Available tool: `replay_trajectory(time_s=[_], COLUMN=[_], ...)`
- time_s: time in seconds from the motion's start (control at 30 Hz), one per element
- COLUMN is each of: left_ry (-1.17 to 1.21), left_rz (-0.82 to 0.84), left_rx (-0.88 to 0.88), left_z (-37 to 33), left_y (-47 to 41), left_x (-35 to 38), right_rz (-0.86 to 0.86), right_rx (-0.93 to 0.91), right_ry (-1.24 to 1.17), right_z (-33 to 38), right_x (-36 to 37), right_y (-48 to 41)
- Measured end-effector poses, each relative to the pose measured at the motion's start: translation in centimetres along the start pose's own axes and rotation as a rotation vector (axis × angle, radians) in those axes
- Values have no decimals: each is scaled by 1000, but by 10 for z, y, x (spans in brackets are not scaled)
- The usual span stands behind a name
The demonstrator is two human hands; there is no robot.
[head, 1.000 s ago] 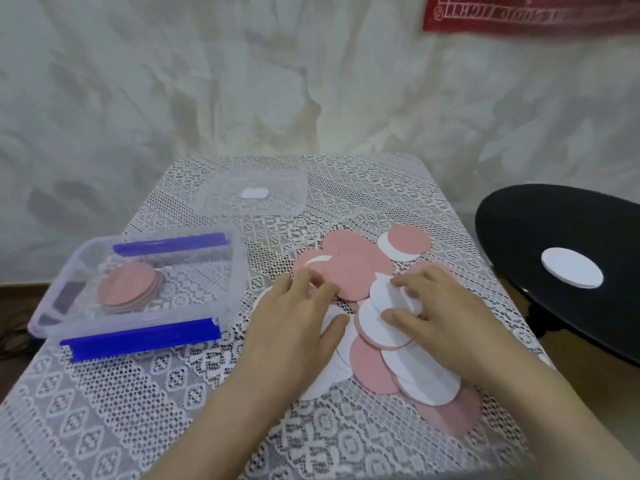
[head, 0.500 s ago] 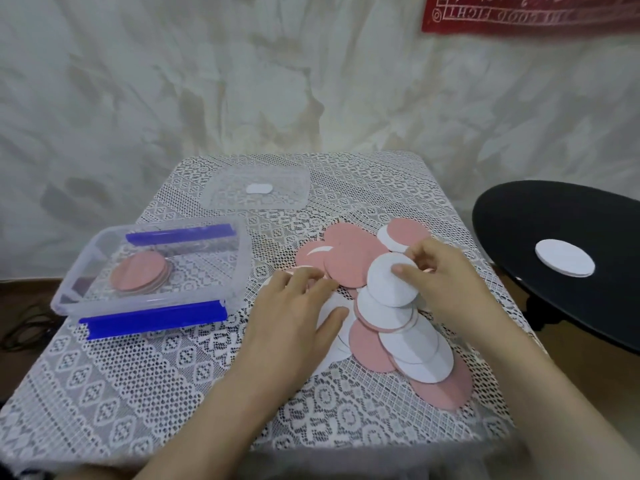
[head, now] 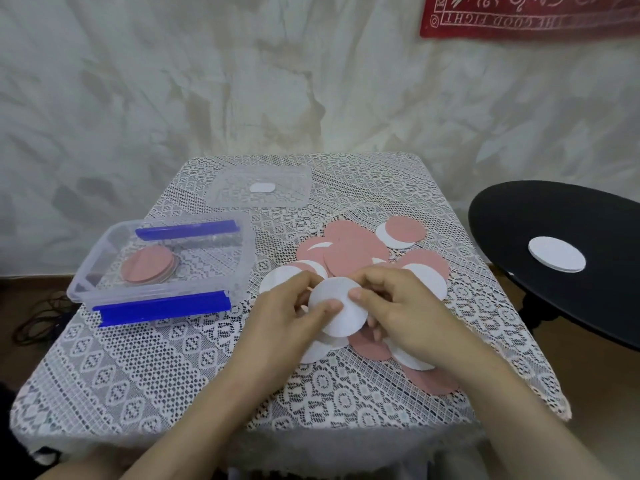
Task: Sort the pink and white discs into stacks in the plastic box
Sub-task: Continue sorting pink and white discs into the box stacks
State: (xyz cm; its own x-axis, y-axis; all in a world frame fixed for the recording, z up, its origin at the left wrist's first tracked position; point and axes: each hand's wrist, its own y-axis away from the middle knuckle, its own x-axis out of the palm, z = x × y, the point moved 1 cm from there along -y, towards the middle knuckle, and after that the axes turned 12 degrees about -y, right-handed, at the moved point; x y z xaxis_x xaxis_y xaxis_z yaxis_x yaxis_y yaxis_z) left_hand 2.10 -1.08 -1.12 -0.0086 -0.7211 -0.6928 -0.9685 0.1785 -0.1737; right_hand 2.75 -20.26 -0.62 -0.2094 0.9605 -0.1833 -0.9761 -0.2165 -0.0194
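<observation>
Both hands meet over the near middle of the bench (head: 173,368), sharing one white disc (head: 341,315). The left hand (head: 284,320) pinches its left edge, thumb on the face and fingers curled behind. The right hand (head: 405,313) pinches its right edge the same way. The disc is lifted and tilted toward the camera, just above the loose pile of pink and white discs (head: 353,251), which lies overlapped on the lace cloth to the right of centre. The plastic box (head: 86,268) sits at the left of the bench, well apart from the hands, with blue clips on its long sides. A stack of pink discs (head: 149,265) lies in its left half. The clear lid (head: 294,192) lies flat behind the box. To the right, a black round table (head: 571,216) carries another white disc (head: 556,259).
</observation>
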Motion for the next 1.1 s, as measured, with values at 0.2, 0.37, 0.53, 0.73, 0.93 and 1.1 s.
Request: replay_trajectory(time_s=[0.2,0.37,0.53,0.73,0.93,1.1], left_ry=[-26,-38,-31,5,27,209], left_rz=[-13,-14,-10,-23,-9,83], left_rx=[-62,-91,-88,-97,-65,-71], left_z=[10,11,10,12,11,5], left_y=[-7,-9,-11,-11,-7,0], left_x=[-4,-7,-5,-5,-7,-5], right_rz=[-127,-55,-98,-179,-39,22], right_rx=[63,235,177,47,15,-8], right_ry=[516,617,541,294,2,29], right_z=[8,8,4,-7,0,-6], right_x=[-38,-47,-44,-41,-29,-2], right_y=[-2,2,-9,-20,-11,-4])
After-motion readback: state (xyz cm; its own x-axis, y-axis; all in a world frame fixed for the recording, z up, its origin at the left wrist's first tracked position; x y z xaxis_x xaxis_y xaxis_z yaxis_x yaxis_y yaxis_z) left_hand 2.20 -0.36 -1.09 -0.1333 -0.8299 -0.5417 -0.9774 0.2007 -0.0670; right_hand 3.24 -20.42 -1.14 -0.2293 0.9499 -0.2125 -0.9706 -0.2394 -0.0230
